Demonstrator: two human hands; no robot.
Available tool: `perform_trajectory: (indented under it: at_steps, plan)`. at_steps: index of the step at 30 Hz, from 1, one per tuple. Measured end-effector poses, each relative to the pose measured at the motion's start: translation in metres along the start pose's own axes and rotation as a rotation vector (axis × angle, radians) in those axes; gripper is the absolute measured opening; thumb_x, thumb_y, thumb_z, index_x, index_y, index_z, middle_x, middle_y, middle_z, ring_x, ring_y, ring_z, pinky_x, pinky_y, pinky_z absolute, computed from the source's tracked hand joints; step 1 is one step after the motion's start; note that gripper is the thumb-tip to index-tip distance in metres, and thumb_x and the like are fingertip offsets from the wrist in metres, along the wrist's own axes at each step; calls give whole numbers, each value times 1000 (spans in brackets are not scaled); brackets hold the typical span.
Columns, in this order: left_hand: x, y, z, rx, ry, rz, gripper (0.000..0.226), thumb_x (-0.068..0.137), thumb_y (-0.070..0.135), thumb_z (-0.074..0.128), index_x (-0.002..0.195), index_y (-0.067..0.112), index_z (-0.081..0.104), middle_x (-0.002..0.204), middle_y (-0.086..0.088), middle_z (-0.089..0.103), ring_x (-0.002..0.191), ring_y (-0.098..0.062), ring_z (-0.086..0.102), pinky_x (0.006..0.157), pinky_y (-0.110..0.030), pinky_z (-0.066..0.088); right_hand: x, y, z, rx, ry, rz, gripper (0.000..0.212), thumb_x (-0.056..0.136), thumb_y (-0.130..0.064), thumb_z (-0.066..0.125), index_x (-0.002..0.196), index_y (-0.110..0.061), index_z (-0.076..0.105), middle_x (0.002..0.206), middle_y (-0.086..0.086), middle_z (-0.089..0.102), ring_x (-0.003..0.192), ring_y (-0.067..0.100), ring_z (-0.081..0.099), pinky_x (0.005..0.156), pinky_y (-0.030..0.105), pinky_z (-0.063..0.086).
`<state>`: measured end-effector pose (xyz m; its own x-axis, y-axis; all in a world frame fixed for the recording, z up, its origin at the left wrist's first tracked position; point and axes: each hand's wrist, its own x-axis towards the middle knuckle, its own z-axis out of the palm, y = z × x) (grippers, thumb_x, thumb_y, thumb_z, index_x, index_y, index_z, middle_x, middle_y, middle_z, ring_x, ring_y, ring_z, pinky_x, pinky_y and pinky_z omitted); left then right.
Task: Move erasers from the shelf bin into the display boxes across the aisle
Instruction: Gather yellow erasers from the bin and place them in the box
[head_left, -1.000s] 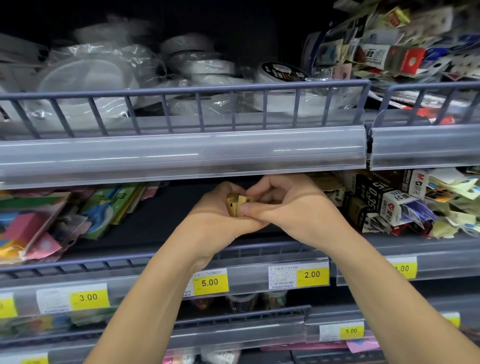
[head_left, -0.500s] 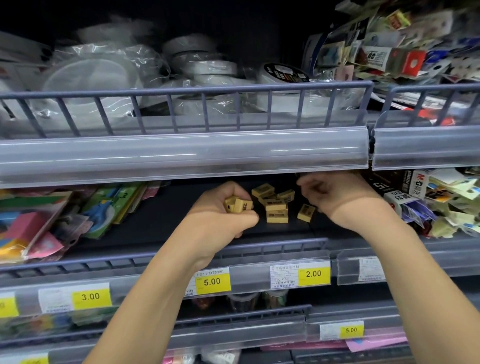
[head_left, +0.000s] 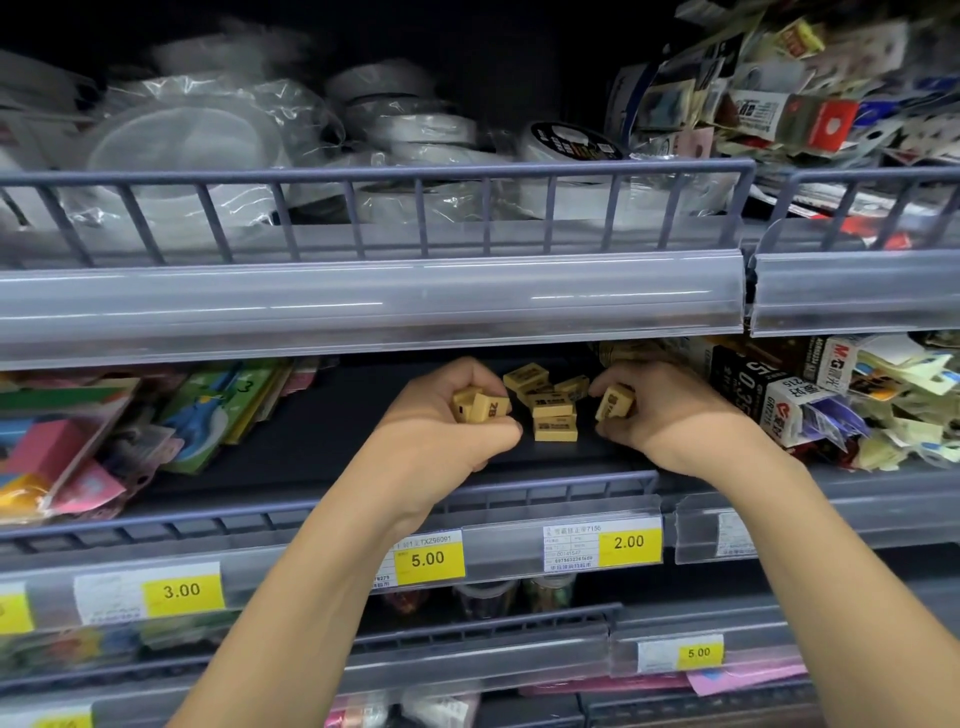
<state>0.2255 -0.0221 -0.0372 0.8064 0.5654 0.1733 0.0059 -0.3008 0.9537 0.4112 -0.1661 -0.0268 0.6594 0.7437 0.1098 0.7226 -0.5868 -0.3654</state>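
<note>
From the head view, I judge I'm mid-gathering at the shelf (head_left: 322, 447): my left hand (head_left: 441, 431) is curled round a few erasers (head_left: 480, 406), my right hand (head_left: 670, 415) pinches one eraser (head_left: 614, 402). Between them lies a loose pile (head_left: 550, 402) of small tan blocks with dark print. Next I'd collect those, then turn across the aisle.

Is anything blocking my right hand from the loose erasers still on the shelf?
Nothing visible does. The right hand, already pinching one eraser, sits beside the loose pile with open shelf between. The left hand holds erasers on the pile's other side.
</note>
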Motion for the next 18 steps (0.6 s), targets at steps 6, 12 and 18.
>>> perform_trajectory:
  at_steps: [6,12,18]
  plan:
    - [-13,6,-3,-58,30,110,15,70,36,80,80,35,69,68,14,61,57,-9,51,59,-27,48,-28,-7,-1,505,136,-143,15,88,-31,73,98,-42,72,90,-4,72,74,20,66,74,37,56]
    - [-49,11,-13,-183,-17,263,18,70,36,82,77,30,66,72,12,57,59,-12,48,56,-26,43,-82,-30,2,935,172,-348,20,89,-17,72,107,-23,66,87,8,73,77,18,71,73,25,57]
    - [-102,-32,-20,-258,-95,167,19,75,33,81,81,28,64,68,5,49,61,-20,42,55,-33,37,-132,-30,60,1057,55,-278,14,84,-13,76,97,-18,73,89,-2,73,69,10,62,60,22,50]
